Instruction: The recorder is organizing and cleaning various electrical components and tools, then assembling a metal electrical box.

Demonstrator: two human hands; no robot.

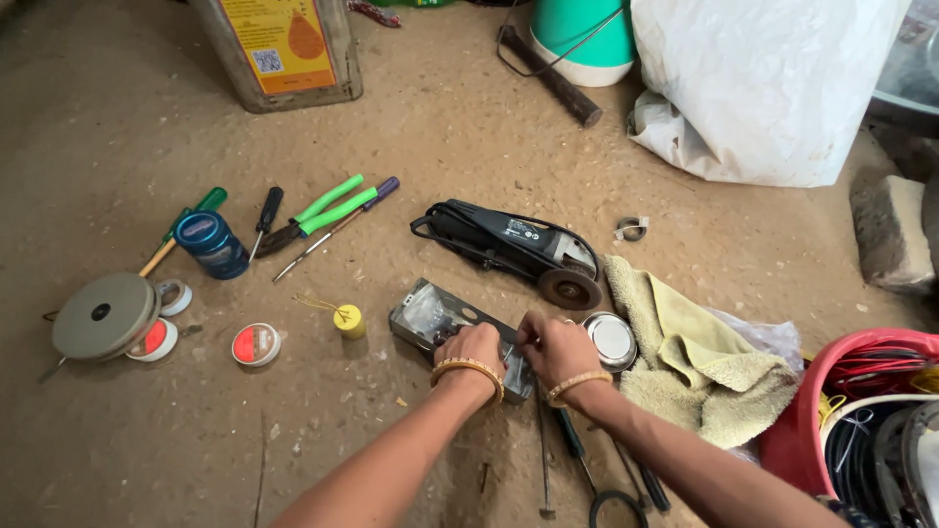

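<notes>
On the dirt floor [117, 117], near the middle of the head view, I see both hands meeting over a small grey metal box [430, 318] with a clear cover. My left hand [471, 350] rests on the near end of the box, fingers curled down onto it; its grip looks closed against the box, though I cannot tell how firmly. My right hand [555, 350] is just beside it, fingertips pinched narrow on something small at the box's near right corner; what it pinches is too small to make out. Each wrist wears a gold-coloured bangle.

Just right of the hands lies a round shiny metal lid [612, 340], and beyond that a crumpled yellow-green towel [699, 362]. Farther off, behind the box, an angle grinder [514, 249] lies on its side, disc end toward the towel. Left of the box stands a small yellow spool [348, 320], then a red and white tape roll [256, 344], and at the far left a grey round disc [105, 315]. Farther left and back are a blue jar [212, 243], green-handled pliers [318, 215] and a screwdriver [335, 227]. Near my right forearm several thin tools lie on the floor. A red basket [802, 430] of cables sits at the right edge, a white sack [763, 88] far right, and a square tin can [284, 49] far left.
</notes>
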